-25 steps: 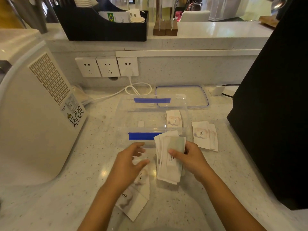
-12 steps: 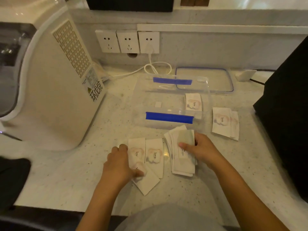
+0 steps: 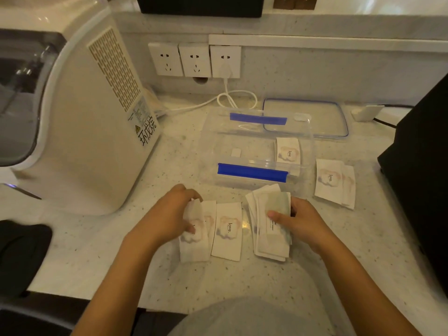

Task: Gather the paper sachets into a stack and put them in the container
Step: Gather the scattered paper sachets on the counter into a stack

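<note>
Half a second ago the left hand point(image 3: 169, 214) lay flat over three loose sachets on the tabletop point(image 3: 242, 282), one of them skewed toward the person; now that hand has lifted a sachet point(image 3: 196, 209) at its far edge, fingers curled and pinching it, and the skewed one has been drawn in line under the others. The camera has also tipped further down. That suggests the gathering is mid-way: the loose ones on the left are being collected one at a time to join the bundle.

The right hand point(image 3: 303, 224) is closed around the gathered stack point(image 3: 271, 229), thumb pressed across its top face, fingers behind; the stack is fanned and uneven at its far end, resting low near the tabletop just in front of the clear container point(image 3: 257, 141).

The sachets are thin white paper rectangles with a pale pink blot and the word "love". One flat sachet point(image 3: 229, 230) lies between the two hands, beside the one being lifted. A pair of overlapping sachets point(image 3: 332, 183) sits on the tabletop just right of the container, untouched. One sachet point(image 3: 288, 154) already lies inside the container at its right end. The container's lid point(image 3: 305, 122) lies behind it
</note>
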